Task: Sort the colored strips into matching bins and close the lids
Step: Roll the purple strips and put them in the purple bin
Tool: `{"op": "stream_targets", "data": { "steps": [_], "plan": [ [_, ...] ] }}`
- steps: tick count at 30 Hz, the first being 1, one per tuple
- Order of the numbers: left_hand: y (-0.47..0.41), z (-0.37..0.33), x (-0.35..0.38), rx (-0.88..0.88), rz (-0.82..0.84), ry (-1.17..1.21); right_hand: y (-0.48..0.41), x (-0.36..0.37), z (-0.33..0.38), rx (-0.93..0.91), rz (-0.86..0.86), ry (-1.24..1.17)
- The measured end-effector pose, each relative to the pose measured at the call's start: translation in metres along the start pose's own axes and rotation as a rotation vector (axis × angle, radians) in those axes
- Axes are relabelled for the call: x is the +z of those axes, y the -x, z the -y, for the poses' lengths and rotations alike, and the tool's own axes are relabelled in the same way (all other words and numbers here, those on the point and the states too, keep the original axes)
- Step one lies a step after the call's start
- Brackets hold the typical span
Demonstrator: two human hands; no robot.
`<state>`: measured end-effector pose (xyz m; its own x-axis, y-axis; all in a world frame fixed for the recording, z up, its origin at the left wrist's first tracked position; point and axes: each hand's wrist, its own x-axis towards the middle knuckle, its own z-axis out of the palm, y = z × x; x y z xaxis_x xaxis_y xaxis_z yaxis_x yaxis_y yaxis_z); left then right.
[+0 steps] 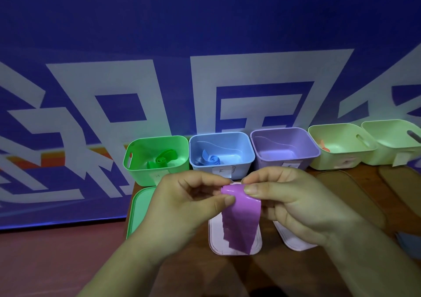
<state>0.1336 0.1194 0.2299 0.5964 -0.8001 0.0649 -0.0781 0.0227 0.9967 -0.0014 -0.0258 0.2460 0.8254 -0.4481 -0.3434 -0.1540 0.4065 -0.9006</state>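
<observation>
Open bins (pixel 202 170) stand in a row at 12 o'clock on the table (pixel 227 274), ready for strips. The purple bin (pixel 268 163) is at 1 o'clock. The left hand (pixel 189 203) and right hand (pixel 291 196) pinch the top of the purple strip (pixel 241 219) in the middle. It hangs loose, maybe for rolling.

5 bins (pixel 268 162) in a row behind lids (pixel 139 210).

purple strip (pixel 241 214) (green, blue, purple bins)
</observation>
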Motion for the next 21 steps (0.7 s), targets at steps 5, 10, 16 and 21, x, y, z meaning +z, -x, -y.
{"op": "stream_targets", "data": {
  "steps": [5, 10, 16, 21],
  "plan": [
    [0.002, 0.001, 0.004, 0.020, -0.007, 0.035, 0.004, -0.002, -0.001, -0.112, -0.003, 0.130],
    [0.002, 0.003, 0.007, 0.011, -0.005, 0.132, 0.009, -0.005, -0.004, -0.280, 0.010, 0.284],
    [0.002, 0.004, 0.007, 0.000, -0.029, 0.166, 0.012, -0.008, -0.009, -0.547, -0.031, 0.477],
    [0.003, 0.003, 0.009, -0.024, -0.053, 0.177, 0.016, -0.008, -0.008, -0.590, -0.082, 0.524]
  ]
}}
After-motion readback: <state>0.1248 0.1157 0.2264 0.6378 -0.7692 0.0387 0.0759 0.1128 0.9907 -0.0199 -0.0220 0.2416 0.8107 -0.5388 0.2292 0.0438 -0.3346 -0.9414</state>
